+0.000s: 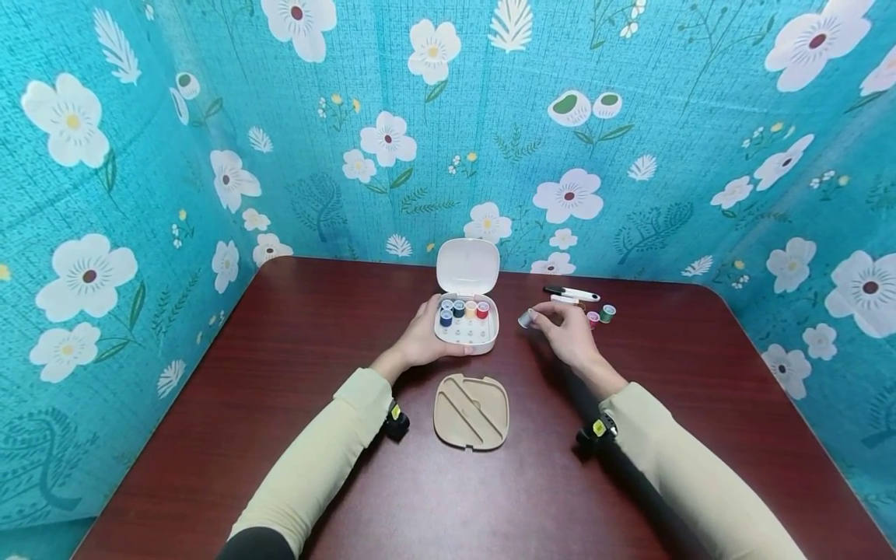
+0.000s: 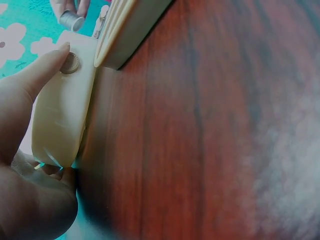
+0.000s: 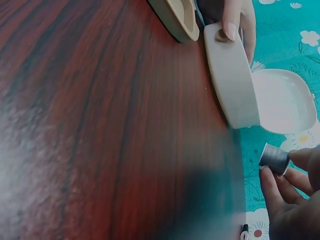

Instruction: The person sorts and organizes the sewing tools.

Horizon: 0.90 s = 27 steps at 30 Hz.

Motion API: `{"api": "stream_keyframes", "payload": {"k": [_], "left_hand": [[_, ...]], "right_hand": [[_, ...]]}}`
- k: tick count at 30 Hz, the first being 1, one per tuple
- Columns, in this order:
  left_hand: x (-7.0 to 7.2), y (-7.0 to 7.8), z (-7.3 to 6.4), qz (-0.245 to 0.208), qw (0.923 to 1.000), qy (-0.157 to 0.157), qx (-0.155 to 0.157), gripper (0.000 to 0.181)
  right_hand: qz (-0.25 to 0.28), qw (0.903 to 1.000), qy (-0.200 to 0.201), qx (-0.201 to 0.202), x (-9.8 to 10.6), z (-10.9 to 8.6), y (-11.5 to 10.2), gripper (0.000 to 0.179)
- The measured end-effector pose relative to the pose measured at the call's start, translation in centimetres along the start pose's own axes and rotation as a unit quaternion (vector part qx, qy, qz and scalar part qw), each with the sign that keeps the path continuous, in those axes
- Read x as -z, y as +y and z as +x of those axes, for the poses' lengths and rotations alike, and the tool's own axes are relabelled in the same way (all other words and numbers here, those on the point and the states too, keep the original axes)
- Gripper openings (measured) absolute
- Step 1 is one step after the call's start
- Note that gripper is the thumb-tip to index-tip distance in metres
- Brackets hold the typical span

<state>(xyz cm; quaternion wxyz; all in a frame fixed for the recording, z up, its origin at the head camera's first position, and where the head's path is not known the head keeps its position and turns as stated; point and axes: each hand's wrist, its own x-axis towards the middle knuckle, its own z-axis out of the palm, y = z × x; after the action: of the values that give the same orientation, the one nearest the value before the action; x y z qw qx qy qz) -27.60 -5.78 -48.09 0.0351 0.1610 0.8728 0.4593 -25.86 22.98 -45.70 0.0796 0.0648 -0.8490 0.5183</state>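
Note:
A white sewing box (image 1: 467,338) stands with its lid (image 1: 468,266) raised at the back of the table. Several thread spools (image 1: 458,309) in blue, dark green, yellow and red sit on pegs in its back part, and bare pegs show in front. My left hand (image 1: 422,336) grips the box from its left side, thumb along the front wall near a round button (image 2: 70,63). My right hand (image 1: 568,333) pinches a grey thread spool (image 3: 274,159) between thumb and fingertips, to the right of the box and apart from it.
A beige tray (image 1: 472,412) with diagonal slots lies in front of the box. Beyond my right hand are a black-and-white pen-like tool (image 1: 572,294), a green spool (image 1: 607,313) and a pink spool (image 1: 593,319). Floral curtain (image 1: 448,140) borders the table's back and sides.

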Motion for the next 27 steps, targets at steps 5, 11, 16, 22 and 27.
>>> {"api": "stream_keyframes", "payload": {"k": [5,11,16,22,27], "left_hand": [[0.0,0.0,-0.1,0.001,1.0000,0.000,0.001,0.118],[0.0,0.2,-0.1,0.000,1.0000,0.000,0.001,0.118],[0.0,0.3,-0.1,-0.002,1.0000,0.000,-0.001,0.117],[0.1,0.4,-0.1,-0.001,1.0000,-0.005,0.001,0.118],[0.1,0.3,-0.1,-0.003,1.0000,-0.009,0.001,0.117]], "right_hand": [[-0.016,0.9996,-0.008,0.021,-0.7,0.4,0.0,0.020],[-0.022,0.9991,-0.021,0.029,-1.4,0.6,-0.7,0.018],[-0.031,0.9987,-0.033,0.023,-2.1,0.6,-1.4,0.019],[-0.027,0.9986,-0.042,0.020,-2.9,1.0,-2.1,0.019],[-0.042,0.9973,-0.051,0.031,-3.6,1.5,-2.7,0.018]]}}
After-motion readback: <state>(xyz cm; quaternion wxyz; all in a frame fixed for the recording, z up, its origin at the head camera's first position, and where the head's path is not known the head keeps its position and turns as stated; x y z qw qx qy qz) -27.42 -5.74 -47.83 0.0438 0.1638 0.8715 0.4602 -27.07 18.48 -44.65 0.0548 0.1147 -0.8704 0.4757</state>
